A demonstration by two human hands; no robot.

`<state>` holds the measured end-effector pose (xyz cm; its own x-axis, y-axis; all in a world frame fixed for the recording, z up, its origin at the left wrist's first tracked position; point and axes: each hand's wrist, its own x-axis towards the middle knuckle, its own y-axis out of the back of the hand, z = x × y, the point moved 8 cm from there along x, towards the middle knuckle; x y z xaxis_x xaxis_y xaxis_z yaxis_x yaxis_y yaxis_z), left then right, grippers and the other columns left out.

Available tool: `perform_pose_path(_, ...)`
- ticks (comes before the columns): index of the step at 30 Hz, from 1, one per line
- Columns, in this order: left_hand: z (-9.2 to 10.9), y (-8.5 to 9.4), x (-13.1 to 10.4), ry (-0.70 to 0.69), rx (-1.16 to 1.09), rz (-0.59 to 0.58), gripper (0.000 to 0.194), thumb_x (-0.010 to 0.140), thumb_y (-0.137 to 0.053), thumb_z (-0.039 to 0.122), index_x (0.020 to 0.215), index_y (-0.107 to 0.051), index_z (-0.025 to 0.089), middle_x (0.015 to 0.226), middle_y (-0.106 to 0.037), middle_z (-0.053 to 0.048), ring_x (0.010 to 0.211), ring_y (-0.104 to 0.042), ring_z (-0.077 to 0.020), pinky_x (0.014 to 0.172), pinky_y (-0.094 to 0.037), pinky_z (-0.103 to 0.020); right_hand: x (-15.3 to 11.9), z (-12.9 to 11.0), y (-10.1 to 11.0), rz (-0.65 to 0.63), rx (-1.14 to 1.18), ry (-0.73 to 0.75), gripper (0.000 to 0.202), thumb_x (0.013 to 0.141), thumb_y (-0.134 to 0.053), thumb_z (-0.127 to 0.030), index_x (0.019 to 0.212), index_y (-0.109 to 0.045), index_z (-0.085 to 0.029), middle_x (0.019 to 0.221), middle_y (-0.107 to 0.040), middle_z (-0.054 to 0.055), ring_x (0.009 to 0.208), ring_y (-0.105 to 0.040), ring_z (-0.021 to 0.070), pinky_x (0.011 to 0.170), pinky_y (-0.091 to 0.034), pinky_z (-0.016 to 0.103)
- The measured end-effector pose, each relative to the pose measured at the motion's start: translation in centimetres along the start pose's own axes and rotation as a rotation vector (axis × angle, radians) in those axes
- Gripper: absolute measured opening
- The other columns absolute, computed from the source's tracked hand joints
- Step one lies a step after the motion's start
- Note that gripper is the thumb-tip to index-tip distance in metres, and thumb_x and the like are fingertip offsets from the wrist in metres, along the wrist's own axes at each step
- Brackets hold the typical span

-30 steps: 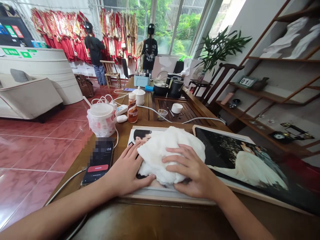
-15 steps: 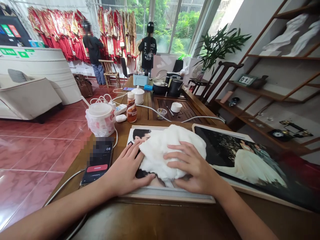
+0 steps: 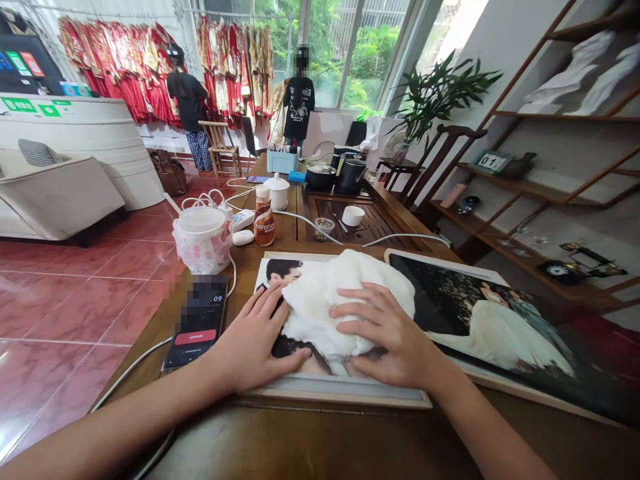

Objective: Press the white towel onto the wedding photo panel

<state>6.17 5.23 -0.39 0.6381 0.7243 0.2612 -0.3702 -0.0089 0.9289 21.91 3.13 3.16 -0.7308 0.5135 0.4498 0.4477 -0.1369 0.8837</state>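
Observation:
A fluffy white cloth [image 3: 320, 300] lies bunched over a framed photo [image 3: 280, 267] on the wooden table, hiding most of the picture. My right hand [image 3: 383, 333] grips the cloth's right side, fingers curved over the top and thumb at its near edge. Spread flat on the photo's left side is my left hand [image 3: 260, 340], its fingertips beside the cloth and its thumb along the lower part of the picture. To the right, partly behind the cloth, a second framed photo [image 3: 515, 333] shows a pale gown on a dark ground.
A phone [image 3: 197, 327] with a cable lies left of my left hand. Beyond it stand a plastic-wrapped tub [image 3: 203, 240], a brown drink bottle [image 3: 264, 217] and a lidded white cup [image 3: 277, 193]. Two people [image 3: 187, 100] stand near garment racks; shelves [image 3: 565, 193] rise at right.
The cloth and my right hand have shifted very slightly right. My left hand stays in place. The person by the window has turned a little.

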Motion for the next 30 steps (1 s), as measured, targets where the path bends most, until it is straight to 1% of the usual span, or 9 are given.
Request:
perform_pose_path(3,0.1,0.1,0.0,0.006,-0.003,-0.009,0.075,0.089,-0.059,0.054,0.148,-0.035,0.015,0.158,-0.025,-0.014,0.146,-0.014,-0.0363,0.117,-0.021,-0.052,0.0,0.3,0.1,0.003,-0.017,-0.025,0.030,0.074,-0.066,-0.022,0.102,-0.056,-0.024,0.116,-0.067,0.004,0.126,-0.049,0.0304,0.108,-0.024,0.052)
perform_pose_path(7,-0.1,-0.3,-0.1,-0.005,0.016,-0.026,0.079,0.089,-0.058,0.054,0.150,-0.031,0.010,0.159,-0.021,-0.017,0.147,-0.011,-0.0362,0.117,-0.021,-0.052,0.4,-1.2,-0.3,-0.005,0.027,0.005,0.031,0.072,-0.065,-0.019,0.102,-0.056,-0.024,0.115,-0.067,0.003,0.128,-0.048,0.0294,0.110,-0.022,0.051)
perform_pose_path(9,-0.1,-0.5,-0.2,-0.015,0.026,-0.038,0.080,0.089,-0.058,0.053,0.150,-0.031,0.009,0.159,-0.021,-0.017,0.147,-0.009,-0.0358,0.118,-0.020,-0.052,0.5,-1.5,-0.4,-0.014,0.047,0.017,0.032,0.072,-0.063,-0.017,0.102,-0.056,-0.024,0.115,-0.067,0.003,0.128,-0.048,0.0281,0.111,-0.021,0.050)
perform_pose_path(12,0.0,-0.3,-0.1,-0.010,0.019,-0.019,0.077,0.090,-0.058,0.053,0.150,-0.032,0.012,0.158,-0.023,-0.015,0.147,-0.011,-0.0344,0.118,-0.020,-0.052,0.2,-0.7,-0.2,-0.005,0.043,0.005,0.032,0.073,-0.063,-0.018,0.103,-0.056,-0.024,0.115,-0.068,0.003,0.127,-0.049,0.0275,0.111,-0.022,0.050)
perform_pose_path(15,0.1,0.0,0.0,-0.006,0.010,0.001,0.075,0.089,-0.058,0.053,0.149,-0.034,0.015,0.158,-0.024,-0.014,0.147,-0.012,-0.0345,0.118,-0.021,-0.052,0.0,0.3,0.0,0.003,0.009,-0.032,0.030,0.073,-0.065,-0.021,0.102,-0.056,-0.024,0.116,-0.067,0.004,0.126,-0.050,0.0293,0.109,-0.023,0.051)
perform_pose_path(21,0.1,-0.1,-0.1,-0.024,0.006,-0.004,0.078,0.089,-0.058,0.052,0.151,-0.029,0.013,0.158,-0.025,-0.016,0.147,-0.013,-0.0345,0.117,-0.021,-0.053,0.2,-1.1,-0.4,-0.020,0.060,0.004,0.032,0.071,-0.063,-0.018,0.102,-0.056,-0.024,0.115,-0.067,0.002,0.128,-0.048,0.0284,0.111,-0.020,0.052)
perform_pose_path(24,0.2,-0.1,0.0,-0.017,0.000,0.005,0.075,0.089,-0.059,0.052,0.149,-0.033,0.015,0.158,-0.026,-0.015,0.146,-0.014,-0.0350,0.117,-0.022,-0.052,0.1,-0.5,-0.2,-0.007,0.051,0.002,0.032,0.072,-0.064,-0.019,0.103,-0.056,-0.024,0.115,-0.067,0.003,0.128,-0.049,0.0270,0.111,-0.022,0.050)
perform_pose_path(27,0.2,0.0,0.1,0.003,0.008,0.006,0.070,0.089,-0.059,0.053,0.145,-0.039,0.016,0.156,-0.029,-0.014,0.146,-0.014,-0.0355,0.117,-0.022,-0.052,-0.2,0.6,0.1,-0.004,0.013,-0.034,0.031,0.073,-0.066,-0.022,0.102,-0.056,-0.023,0.115,-0.067,0.004,0.127,-0.049,0.0284,0.109,-0.023,0.051)
perform_pose_path(30,0.2,0.0,0.0,0.001,0.011,0.000,0.074,0.089,-0.059,0.053,0.148,-0.035,0.016,0.157,-0.026,-0.014,0.146,-0.014,-0.0356,0.117,-0.023,-0.052,0.0,0.2,0.1,0.000,0.015,-0.041,0.030,0.073,-0.067,-0.022,0.101,-0.056,-0.023,0.114,-0.067,0.004,0.126,-0.049,0.0294,0.109,-0.023,0.052)
